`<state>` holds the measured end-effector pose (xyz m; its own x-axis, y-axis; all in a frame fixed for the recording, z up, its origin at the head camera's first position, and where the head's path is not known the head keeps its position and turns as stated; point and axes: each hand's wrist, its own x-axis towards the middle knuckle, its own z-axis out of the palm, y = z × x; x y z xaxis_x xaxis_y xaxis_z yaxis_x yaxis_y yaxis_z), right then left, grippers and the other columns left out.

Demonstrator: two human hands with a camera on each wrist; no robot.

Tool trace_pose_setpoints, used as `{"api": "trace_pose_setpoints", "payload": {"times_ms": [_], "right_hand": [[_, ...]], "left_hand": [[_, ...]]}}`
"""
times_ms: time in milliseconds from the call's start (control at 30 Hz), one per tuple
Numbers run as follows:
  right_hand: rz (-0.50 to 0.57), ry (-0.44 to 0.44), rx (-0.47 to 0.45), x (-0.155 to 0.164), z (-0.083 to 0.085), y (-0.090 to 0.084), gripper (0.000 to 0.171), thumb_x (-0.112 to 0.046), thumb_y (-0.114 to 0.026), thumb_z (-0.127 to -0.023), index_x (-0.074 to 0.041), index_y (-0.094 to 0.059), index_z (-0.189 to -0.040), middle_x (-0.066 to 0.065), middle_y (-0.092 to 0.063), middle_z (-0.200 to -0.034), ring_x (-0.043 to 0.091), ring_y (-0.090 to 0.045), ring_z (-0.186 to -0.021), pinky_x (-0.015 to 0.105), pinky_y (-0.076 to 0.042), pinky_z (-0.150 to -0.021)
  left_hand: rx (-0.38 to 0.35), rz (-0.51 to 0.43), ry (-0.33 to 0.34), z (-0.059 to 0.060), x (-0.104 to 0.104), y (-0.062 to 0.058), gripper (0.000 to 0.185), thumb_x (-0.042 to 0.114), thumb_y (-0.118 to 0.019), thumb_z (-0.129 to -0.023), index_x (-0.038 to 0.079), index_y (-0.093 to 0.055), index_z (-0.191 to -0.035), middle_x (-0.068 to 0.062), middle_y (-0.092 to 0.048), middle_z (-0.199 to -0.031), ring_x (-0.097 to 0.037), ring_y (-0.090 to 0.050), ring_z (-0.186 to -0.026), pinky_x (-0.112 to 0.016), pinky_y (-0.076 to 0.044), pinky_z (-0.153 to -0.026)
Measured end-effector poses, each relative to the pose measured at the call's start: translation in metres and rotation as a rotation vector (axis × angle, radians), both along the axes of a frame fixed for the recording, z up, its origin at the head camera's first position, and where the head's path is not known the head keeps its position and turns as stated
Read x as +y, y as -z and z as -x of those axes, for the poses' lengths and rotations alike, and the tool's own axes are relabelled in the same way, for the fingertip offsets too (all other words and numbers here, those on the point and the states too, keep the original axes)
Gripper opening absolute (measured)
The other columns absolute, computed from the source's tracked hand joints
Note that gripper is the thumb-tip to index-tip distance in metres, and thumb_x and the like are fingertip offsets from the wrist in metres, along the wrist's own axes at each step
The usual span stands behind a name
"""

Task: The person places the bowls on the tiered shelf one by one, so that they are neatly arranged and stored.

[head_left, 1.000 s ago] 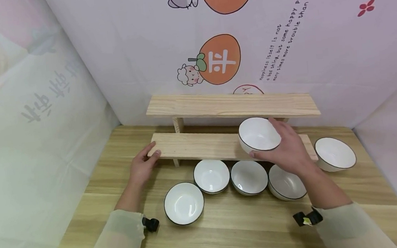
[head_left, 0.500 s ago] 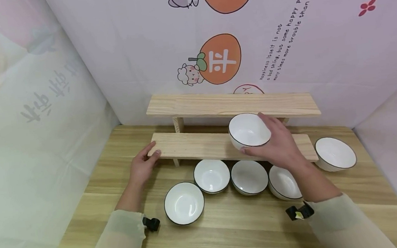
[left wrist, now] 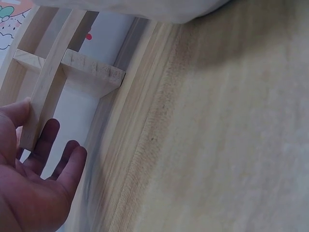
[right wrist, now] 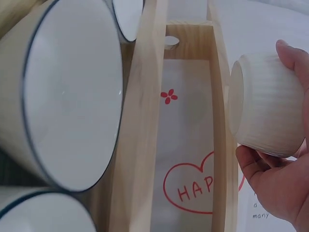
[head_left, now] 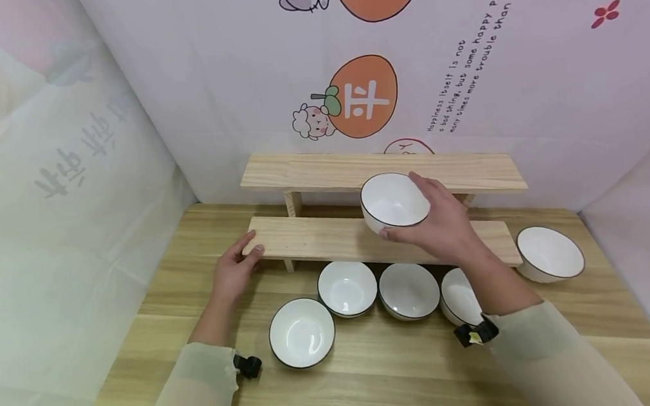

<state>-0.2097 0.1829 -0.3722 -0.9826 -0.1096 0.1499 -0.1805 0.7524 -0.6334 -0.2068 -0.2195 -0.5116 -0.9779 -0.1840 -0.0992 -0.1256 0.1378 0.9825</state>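
Note:
My right hand grips a white dark-rimmed bowl by its right side, held above the lower board and overlapping the upper board's front edge in the head view. In the right wrist view this bowl's ribbed outer wall shows, with thumb and fingers on opposite sides. At the lower board's left end, my left hand holds the two-tier wooden shelf. The left wrist view shows the thumb on one face of the board and fingers on the other.
Several more white bowls stand on the wooden table: a front-left bowl, a row before the shelf including a middle bowl, and a far-right bowl. The upper board stands near the printed back wall.
My right hand has carried the bowl leftward and upward, from over the right part of the lower board toward the upper board. The left hand has stayed on the shelf end.

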Motion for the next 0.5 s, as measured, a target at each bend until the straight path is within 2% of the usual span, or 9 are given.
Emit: {"api": "trace_pose_setpoints", "payload": {"times_ms": [233, 500], "right_hand": [[0.035, -0.023, 0.012, -0.017, 0.009, -0.005, 0.127, -0.067, -0.092, -0.062, -0.022, -0.032, -0.164, 0.016, -0.041, -0.158, 0.042, -0.044, -0.137, 0.066, -0.045, -0.105], [0.028, -0.041, 0.006, -0.032, 0.02, -0.01, 0.127, -0.07, -0.091, -0.062, -0.023, -0.031, -0.165, 0.015, -0.038, -0.161, 0.042, -0.042, -0.141, 0.066, -0.044, -0.106]], "left_hand": [[-0.003, 0.011, 0.003, 0.0, -0.002, 0.0, 0.059, 0.044, -0.079, -0.092, 0.027, -0.062, -0.146, 0.001, -0.043, -0.162, -0.02, -0.059, -0.12, -0.027, -0.056, -0.096], [-0.019, -0.011, 0.002, 0.003, -0.003, 0.001, 0.056, 0.039, -0.079, -0.094, 0.027, -0.062, -0.146, 0.002, -0.043, -0.161, -0.019, -0.058, -0.119, -0.024, -0.055, -0.095]]}}
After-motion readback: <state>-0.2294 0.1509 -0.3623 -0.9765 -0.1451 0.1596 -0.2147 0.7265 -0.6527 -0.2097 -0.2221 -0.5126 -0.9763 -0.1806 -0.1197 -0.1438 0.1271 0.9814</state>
